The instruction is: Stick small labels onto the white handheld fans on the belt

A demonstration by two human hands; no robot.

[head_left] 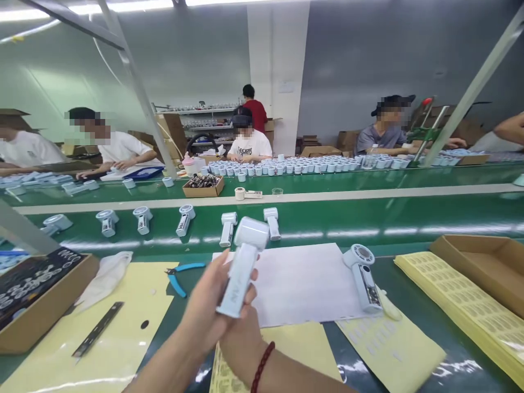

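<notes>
A light-blue handheld fan (240,270) is held up in front of me, its round head at the top and faint lettering low on the handle. My left hand (208,297) is closed around the handle, with the thumb on the left side and fingertips showing on the right. My right hand (241,341), below a dark red braided bracelet, meets the left hand under the fan's lower end; its fingers are hidden. Behind the fan lies a white sheet (303,284). Another fan (366,281), its handle's inside exposed, rests at the sheet's right edge.
Blue-handled cutters (177,281) and a dark strip (98,330) lie left. A parts box (45,297) stands far left, yellow sticker sheets (462,305) and a cardboard box (487,267) right. Several fans (184,221) line the green conveyor (368,218); co-workers sit beyond.
</notes>
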